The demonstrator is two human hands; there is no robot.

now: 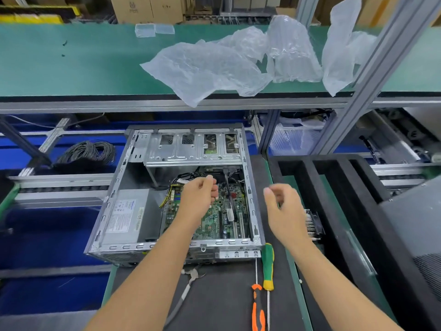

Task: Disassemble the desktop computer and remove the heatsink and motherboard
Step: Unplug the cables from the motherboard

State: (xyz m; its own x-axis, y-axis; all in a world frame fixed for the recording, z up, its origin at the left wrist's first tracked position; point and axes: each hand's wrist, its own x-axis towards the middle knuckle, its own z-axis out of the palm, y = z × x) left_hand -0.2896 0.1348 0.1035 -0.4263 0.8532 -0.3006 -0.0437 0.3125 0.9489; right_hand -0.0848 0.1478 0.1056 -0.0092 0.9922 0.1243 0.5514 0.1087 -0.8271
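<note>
Head view: open case (175,194) lies on the mat, motherboard (214,216) inside at its right. Left hand (199,197) hovers over the board, fingers loosely curled, empty. Right hand (284,209), likewise empty, hovers beyond the case's right edge. Heatsink (312,225) sits in the right tray. Screwdrivers (267,268) lie at the mat's near edge.

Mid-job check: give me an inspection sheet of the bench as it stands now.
Surface: dark mat under the case and tools.
Job's things: case open, motherboard still inside; heatsink lies in the foam tray on the right.
Clutter: pliers, green screwdriver and orange screwdriver in front of the case.
Grippers: left hand over the motherboard, right hand beside the case; fingers loosely curled, nothing seen held.
Cables: black leads run across the board; coiled cable left of the case.
Surroundings: plastic bags on the green shelf above.
</note>
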